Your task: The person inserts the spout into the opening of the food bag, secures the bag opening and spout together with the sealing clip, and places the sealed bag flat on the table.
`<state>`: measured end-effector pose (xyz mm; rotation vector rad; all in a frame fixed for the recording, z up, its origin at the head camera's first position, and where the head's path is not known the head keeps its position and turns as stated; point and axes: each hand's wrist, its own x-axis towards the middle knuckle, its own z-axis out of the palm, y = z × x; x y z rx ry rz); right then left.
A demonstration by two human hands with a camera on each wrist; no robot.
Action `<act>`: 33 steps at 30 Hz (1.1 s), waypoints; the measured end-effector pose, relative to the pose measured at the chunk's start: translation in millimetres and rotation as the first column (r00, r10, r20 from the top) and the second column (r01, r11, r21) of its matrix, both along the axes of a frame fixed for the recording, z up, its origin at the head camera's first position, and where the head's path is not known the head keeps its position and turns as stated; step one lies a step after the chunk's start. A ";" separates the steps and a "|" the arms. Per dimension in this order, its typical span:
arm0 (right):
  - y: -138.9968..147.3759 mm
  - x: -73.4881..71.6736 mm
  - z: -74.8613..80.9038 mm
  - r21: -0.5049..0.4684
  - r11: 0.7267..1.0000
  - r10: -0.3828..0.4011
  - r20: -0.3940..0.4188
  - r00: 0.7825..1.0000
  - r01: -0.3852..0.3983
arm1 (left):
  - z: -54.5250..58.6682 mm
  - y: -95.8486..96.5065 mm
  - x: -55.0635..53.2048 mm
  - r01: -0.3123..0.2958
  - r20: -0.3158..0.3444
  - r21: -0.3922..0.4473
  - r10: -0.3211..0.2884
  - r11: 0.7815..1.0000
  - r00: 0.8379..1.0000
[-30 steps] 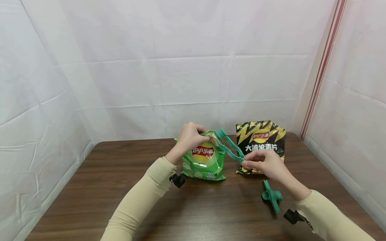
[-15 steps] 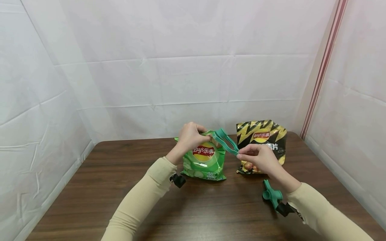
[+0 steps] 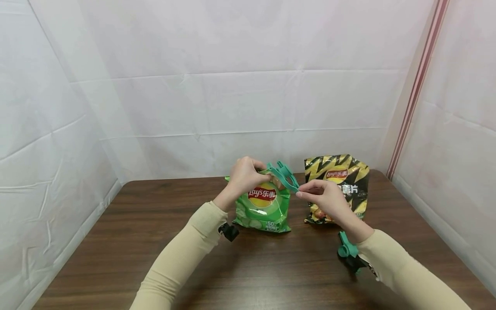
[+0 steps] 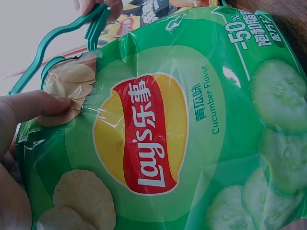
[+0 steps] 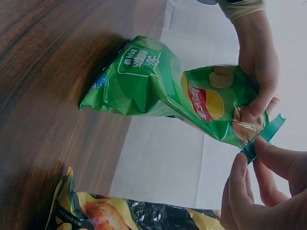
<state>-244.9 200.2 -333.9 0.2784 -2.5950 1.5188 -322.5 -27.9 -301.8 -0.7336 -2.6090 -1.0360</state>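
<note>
A green cucumber-flavor chip bag (image 3: pixel 263 209) stands on the table, its top edge pinched by my left hand (image 3: pixel 247 175) between thumb and fingers. My right hand (image 3: pixel 327 199) pinches one end of a green bag clip (image 3: pixel 284 176). The clip's two arms are spread apart and lie at the bag's top right corner, beside my left fingertips. In the left wrist view the bag's top is creased under my thumb (image 4: pixel 43 105), and the clip (image 4: pixel 62 31) reaches past its edge. Seen from the right wrist, the clip (image 5: pixel 264 138) lies close along the bag's top edge.
Behind my right hand a black and yellow chip bag (image 3: pixel 356 185) stands upright. A second green clip (image 3: pixel 346 245) lies on the brown table (image 3: pixel 162 241), partly hidden by my right wrist. White sheeting (image 3: pixel 248 103) surrounds the table at the back and sides.
My right hand has moved left, carrying the clip further over the green bag's top corner. My right forearm now covers part of the second clip. The left hand has stayed in place.
</note>
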 end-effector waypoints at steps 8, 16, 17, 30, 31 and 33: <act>-7.2 -6.0 -1.6 -0.016 1.000 -0.026 -0.020 0.999 0.025 | 0.0 -1.7 1.5 0.020 -0.019 0.001 -0.020 1.000 1.000; -12.1 -10.9 -0.4 -0.033 0.999 -0.020 -0.027 0.999 0.019 | 0.4 -1.3 2.5 0.004 -0.020 -0.001 -0.004 1.000 1.000; -12.5 -11.6 -0.4 -0.031 0.999 -0.021 -0.029 0.999 0.020 | 0.4 -1.2 2.7 0.004 -0.017 0.000 -0.004 1.000 1.000; -20.1 -19.7 -7.9 -0.027 0.998 -0.060 -0.059 0.996 0.059 | -2.1 -1.6 0.6 0.027 -0.010 0.026 -0.027 0.999 1.000; -20.3 -20.3 -8.9 -0.032 0.998 -0.057 -0.063 0.996 0.055 | -2.3 -1.4 0.3 0.024 -0.007 0.026 -0.024 0.999 1.000; -20.9 -20.6 -9.9 -0.044 0.998 -0.051 -0.067 0.996 0.048 | -2.7 -1.0 0.0 0.018 -0.002 0.025 -0.018 1.000 1.000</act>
